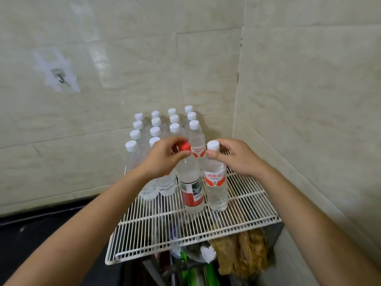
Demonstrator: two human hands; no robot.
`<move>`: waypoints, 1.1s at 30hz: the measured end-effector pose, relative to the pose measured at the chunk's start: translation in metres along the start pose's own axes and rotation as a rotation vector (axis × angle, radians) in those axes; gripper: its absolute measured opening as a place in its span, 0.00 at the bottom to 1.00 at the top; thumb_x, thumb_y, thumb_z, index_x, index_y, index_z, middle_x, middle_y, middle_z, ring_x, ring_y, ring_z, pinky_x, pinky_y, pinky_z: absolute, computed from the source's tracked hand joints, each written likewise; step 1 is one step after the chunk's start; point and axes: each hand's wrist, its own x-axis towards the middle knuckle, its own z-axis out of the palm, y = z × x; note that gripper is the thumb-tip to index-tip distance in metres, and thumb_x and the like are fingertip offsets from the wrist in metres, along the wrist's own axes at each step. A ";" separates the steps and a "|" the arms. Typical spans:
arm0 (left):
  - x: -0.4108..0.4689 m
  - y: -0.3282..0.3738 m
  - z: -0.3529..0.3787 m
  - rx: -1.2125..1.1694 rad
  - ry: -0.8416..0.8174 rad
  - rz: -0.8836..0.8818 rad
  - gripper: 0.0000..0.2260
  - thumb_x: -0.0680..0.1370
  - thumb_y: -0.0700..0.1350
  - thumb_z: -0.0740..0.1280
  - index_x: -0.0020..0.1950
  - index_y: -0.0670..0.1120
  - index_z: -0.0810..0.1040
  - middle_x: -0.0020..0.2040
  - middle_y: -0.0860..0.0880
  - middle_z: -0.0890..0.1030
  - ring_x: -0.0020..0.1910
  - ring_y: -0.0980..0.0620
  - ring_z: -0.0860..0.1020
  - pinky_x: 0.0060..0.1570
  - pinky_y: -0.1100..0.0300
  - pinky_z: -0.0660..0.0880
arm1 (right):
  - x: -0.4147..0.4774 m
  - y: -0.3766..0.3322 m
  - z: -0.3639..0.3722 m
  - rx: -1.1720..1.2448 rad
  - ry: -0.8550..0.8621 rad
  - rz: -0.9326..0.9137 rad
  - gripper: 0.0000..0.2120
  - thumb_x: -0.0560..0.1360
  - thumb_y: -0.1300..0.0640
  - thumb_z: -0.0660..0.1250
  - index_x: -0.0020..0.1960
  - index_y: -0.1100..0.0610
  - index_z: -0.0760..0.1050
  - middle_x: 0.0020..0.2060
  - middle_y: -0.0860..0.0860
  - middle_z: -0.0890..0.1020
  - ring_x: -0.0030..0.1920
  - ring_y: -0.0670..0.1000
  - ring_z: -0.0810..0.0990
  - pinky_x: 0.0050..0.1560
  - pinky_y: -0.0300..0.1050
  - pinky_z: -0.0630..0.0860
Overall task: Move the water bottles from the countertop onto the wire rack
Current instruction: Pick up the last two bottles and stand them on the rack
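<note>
Left hand (165, 159): thumb and fingertips (185, 154) pinch the red cap of the clear plastic bottle with the red label (192, 193). Right hand (237, 159): fingertips (210, 153) pinch the white cap of the clear plastic bottle with the orange-and-white label (216, 188). Both bottles stand upright below our fingers, just beside each other. Their bases look down on the white wire rack (251, 203).

To do this well, we check both bases sit flat across the wires, then release straight up so neither rocks. A cap-only grip gives little control over tilt, so we go slow.

Room: beyond and left of our left fingers, the block of white-capped clear bottles (156, 132) is packed tight, close to our knuckles. Right of our right fingers there's bare rack up to the beige tiled wall (309, 120). Toward us there's open wire, then the front rim, with bagged clutter (241, 250) underneath. The dark countertop (31, 234) sits low left, no bottles visible on it.
</note>
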 end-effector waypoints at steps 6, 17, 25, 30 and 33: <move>0.031 0.006 0.001 0.362 0.040 0.096 0.12 0.78 0.50 0.72 0.55 0.43 0.84 0.49 0.43 0.85 0.50 0.43 0.80 0.51 0.51 0.75 | 0.027 -0.010 0.006 -0.006 -0.028 0.028 0.12 0.80 0.49 0.70 0.59 0.55 0.81 0.54 0.52 0.83 0.55 0.53 0.81 0.59 0.55 0.78; 0.043 -0.029 -0.014 0.365 -0.093 0.159 0.18 0.78 0.43 0.72 0.67 0.46 0.79 0.57 0.47 0.84 0.55 0.46 0.79 0.56 0.51 0.75 | 0.038 0.008 -0.006 -0.103 -0.022 0.079 0.24 0.79 0.47 0.70 0.74 0.44 0.70 0.67 0.50 0.79 0.55 0.48 0.79 0.58 0.48 0.76; 0.049 -0.025 -0.006 0.317 0.039 0.115 0.18 0.76 0.49 0.75 0.64 0.45 0.82 0.55 0.46 0.85 0.46 0.54 0.72 0.47 0.61 0.65 | 0.041 -0.003 0.005 -0.078 -0.048 0.031 0.24 0.81 0.52 0.68 0.76 0.45 0.69 0.67 0.54 0.80 0.65 0.55 0.79 0.65 0.58 0.77; 0.052 -0.027 -0.009 0.241 0.099 0.082 0.14 0.74 0.49 0.77 0.57 0.45 0.84 0.49 0.48 0.85 0.46 0.52 0.77 0.44 0.64 0.68 | 0.049 -0.010 0.013 -0.088 -0.035 -0.014 0.22 0.82 0.55 0.67 0.76 0.49 0.70 0.61 0.56 0.82 0.58 0.54 0.82 0.61 0.55 0.78; 0.050 -0.032 -0.007 0.277 0.119 0.100 0.14 0.74 0.51 0.77 0.56 0.46 0.84 0.48 0.50 0.85 0.46 0.51 0.76 0.45 0.60 0.69 | 0.046 -0.009 0.027 -0.066 0.008 -0.032 0.22 0.83 0.56 0.66 0.76 0.49 0.70 0.62 0.51 0.79 0.54 0.47 0.79 0.57 0.45 0.75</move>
